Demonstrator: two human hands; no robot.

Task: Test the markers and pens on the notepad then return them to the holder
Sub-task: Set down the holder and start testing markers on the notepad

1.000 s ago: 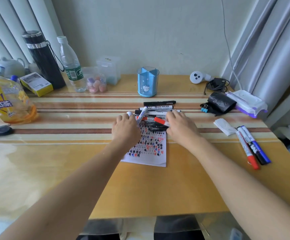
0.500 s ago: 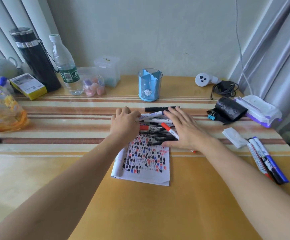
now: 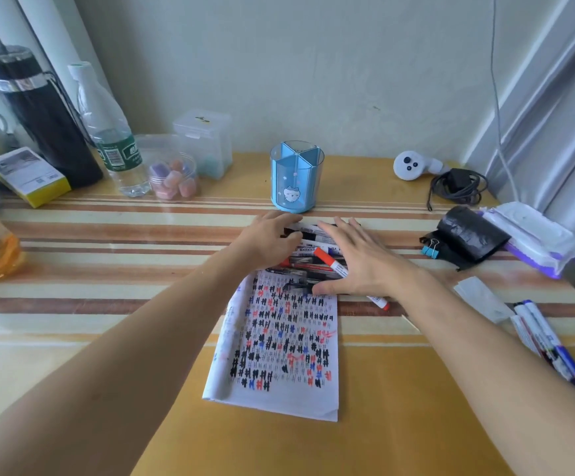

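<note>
The markers [image 3: 329, 259] lie heaped across the notepad's [image 3: 286, 341] far edge, mid-desk [image 3: 416, 424], just before the holder [image 3: 297, 182]. The left hand [image 3: 267, 240] curls its fingers round their ends; the right hand [image 3: 359, 266] presses them, fingers straight and spread.

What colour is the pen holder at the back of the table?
Light blue, with a small cartoon face, seen in the head view: pen holder.

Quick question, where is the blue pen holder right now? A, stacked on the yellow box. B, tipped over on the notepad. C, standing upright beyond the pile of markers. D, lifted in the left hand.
C: the blue pen holder stands upright on the table, just past the pile of markers that lies at the far end of the notepad.
</note>
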